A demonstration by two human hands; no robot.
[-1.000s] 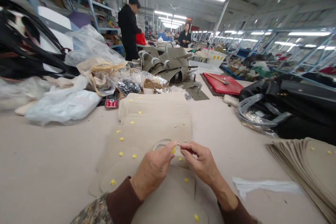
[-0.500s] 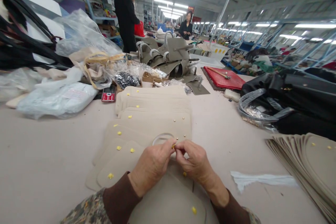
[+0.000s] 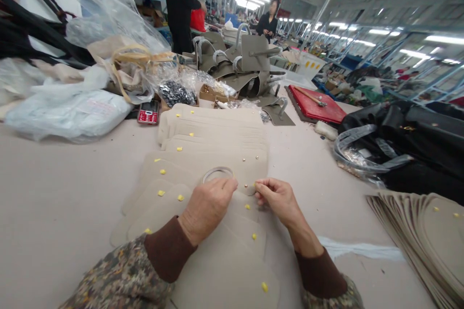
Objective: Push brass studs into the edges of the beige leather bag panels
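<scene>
Beige panels (image 3: 224,265) overlap on a workshop table (image 3: 65,203); left hand (image 3: 208,207), right hand (image 3: 281,200) pinched, contents unclear.

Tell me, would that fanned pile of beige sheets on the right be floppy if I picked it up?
The pile would probably bend, since its sheets curve. They might slide apart, as they already lie spread. Together they may feel heavy, because many layers show.

Smooth matt panels (image 3: 217,157), shiny metal studs (image 3: 244,160), glossy clear plastic sheeting (image 3: 105,5).
</scene>
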